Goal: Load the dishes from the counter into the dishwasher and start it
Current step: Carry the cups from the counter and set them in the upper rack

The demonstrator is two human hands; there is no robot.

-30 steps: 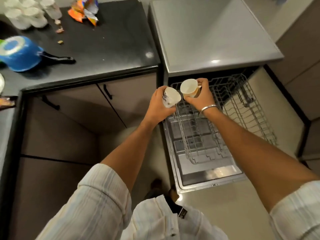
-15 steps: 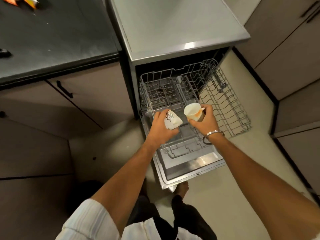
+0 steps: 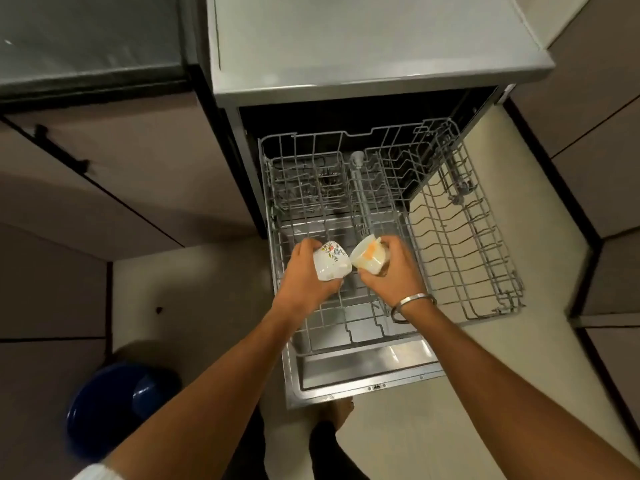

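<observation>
Over the front half of the pulled-out rack (image 3: 460,258), both hands are loaded. Left hand (image 3: 304,275) wraps a white cup (image 3: 331,260) with a flower print, fingers curled round its body, cup tipped on its side with the base toward 5 o'clock. Right hand (image 3: 389,271) grips a cream cup (image 3: 369,257) with an orange patch inside, mouth tilted toward 10 o'clock, thumb side on the wall of the cup. The rims of the two cups sit just beside each other, close to touching; cannot tell if they make contact. Metal bangle (image 3: 412,304) on the right wrist.

Both cups are above the rack wires, not seated on them. Rack is grey wire, otherwise bare near the hands, tines running along its 3 o'clock side. A grey tube (image 3: 360,192) runs down the rack's middle toward 12 o'clock. Below the rack, the open dishwasher door (image 3: 363,372), steel inner face up, at 6 o'clock. Dishwasher (image 3: 363,46) body with flat grey top at 12 o'clock. Dark counter (image 3: 86,39) at 10 o'clock, cabinet fronts under it. Blue bin (image 3: 114,407) on the floor at 8 o'clock.
</observation>
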